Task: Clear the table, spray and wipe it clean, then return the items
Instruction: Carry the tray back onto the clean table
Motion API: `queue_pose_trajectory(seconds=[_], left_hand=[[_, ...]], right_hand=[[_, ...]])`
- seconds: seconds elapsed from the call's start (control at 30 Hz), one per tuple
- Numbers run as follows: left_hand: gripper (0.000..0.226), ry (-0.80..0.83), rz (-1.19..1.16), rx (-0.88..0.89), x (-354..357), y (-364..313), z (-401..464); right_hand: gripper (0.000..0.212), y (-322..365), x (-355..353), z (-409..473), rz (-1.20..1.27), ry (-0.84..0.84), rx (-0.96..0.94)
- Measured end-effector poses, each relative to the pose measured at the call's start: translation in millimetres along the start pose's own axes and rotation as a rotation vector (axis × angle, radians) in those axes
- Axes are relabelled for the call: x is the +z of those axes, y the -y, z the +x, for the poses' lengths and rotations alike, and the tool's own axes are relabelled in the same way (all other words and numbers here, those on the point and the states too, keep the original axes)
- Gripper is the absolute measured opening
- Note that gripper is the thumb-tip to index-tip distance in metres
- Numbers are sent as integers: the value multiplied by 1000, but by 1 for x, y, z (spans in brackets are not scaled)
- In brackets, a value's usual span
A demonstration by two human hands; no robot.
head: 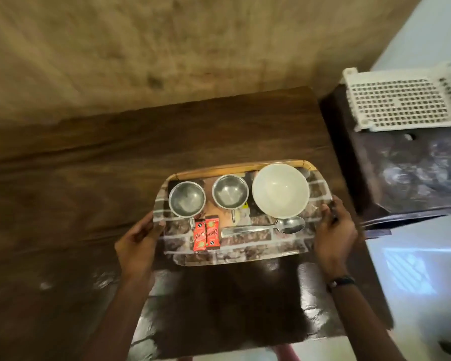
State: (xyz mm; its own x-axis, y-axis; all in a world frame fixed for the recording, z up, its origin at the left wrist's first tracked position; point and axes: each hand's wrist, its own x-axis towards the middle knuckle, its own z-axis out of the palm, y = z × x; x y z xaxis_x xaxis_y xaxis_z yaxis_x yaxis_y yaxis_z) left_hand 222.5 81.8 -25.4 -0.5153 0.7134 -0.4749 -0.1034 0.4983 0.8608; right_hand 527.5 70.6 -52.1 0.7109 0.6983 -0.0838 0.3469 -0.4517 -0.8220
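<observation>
Tray (pixel 245 252), brick-patterned, is held level over the dark wooden tabletop (pixel 89 183), gripped at its two short ends. The left hand (pixel 138 241) curls its fingers (pixel 155 226) over the left rim, thumb on top; the right hand (pixel 335 230) wraps the right rim the same way, its wrist wearing a dark band (pixel 340 281). Holding both ends evenly is, I judge, what keeps the loose load from sliding.

Just inside the left fingers lie two red packets (pixel 206 234) side by side. Between the two hands a steel spoon (pixel 266 227) lies flat, bowl toward the right fingers. Beyond these, along the far rim, stand two steel cups (pixel 187 199) (pixel 229 192), handles toward the person, and a white bowl (pixel 280 192) nearest the right fingers; all three sit upright and look empty.

Whether the tray is lifting off or about to land cannot be told; gathering everything on it lets the surface be cleared or restocked in one carry.

Farther right of the right hand, on a separate dark surface, sits a white perforated basket (pixel 401 100).
</observation>
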Motion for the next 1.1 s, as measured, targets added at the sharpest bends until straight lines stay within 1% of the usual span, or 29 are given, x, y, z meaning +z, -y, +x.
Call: queue_pose_trajectory(seconds=[0.2, 0.33, 0.43, 0.63, 0.73, 0.87, 1.0, 1.1], left_hand=[[35, -203, -60, -16, -123, -18, 81], [34, -264, -129, -52, -179, -22, 126], [35, -276, -118, -44, -208, -22, 155], [36, -277, -106, -74, -240, -17, 188], [34, -261, -122, -118, -245, -15, 198], [32, -227, -99, -116, -246, -11, 206], [38, -216, -86, -113, -244, -13, 206], [38, -235, -2, -117, -246, -9, 211]], right_hand=[[32, 42, 121, -99, -27, 53, -37], [32, 68, 181, -148, -37, 37, -43], [33, 81, 213, -177, -33, 32, -43], [32, 93, 249, -209, -35, 35, -50], [32, 97, 259, -216, -2, 34, -13], [32, 97, 261, -218, -24, 26, -18], [33, 98, 257, -216, -62, 56, -33], [33, 99, 254, -214, -63, 74, -23]])
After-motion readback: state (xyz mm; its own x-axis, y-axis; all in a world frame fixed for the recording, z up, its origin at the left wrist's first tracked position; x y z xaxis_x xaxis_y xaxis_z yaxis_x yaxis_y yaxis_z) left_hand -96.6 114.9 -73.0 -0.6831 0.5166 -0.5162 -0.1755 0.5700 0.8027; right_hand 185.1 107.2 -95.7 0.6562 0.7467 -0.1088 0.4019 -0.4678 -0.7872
